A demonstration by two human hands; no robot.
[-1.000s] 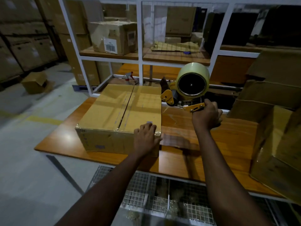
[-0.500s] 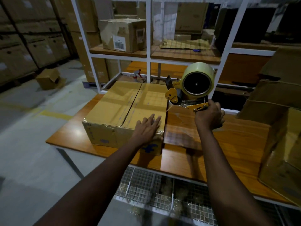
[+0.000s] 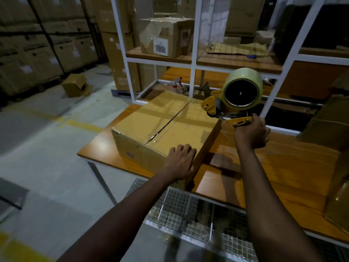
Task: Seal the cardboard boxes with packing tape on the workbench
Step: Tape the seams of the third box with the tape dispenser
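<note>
A closed cardboard box [image 3: 166, 125] lies on the orange workbench [image 3: 273, 167], turned at an angle, with clear tape along its centre seam. My left hand [image 3: 180, 160] rests on the box's near right corner, fingers curled over the top edge. My right hand [image 3: 250, 134] grips the handle of a yellow tape dispenser [image 3: 234, 100] with a large pale tape roll, held just above the box's far right corner.
A white metal shelf frame [image 3: 193, 61] stands behind the bench with a labelled box [image 3: 167, 36] and flattened cardboard on it. Stacked cardboard [image 3: 328, 125] crowds the bench's right side. A wire-mesh rack [image 3: 188, 210] sits under the bench. Boxes line the left wall.
The box has been rotated so its seam now runs diagonally. My left hand shifted to the near right corner. The dispenser stayed beside the box's far right corner.
</note>
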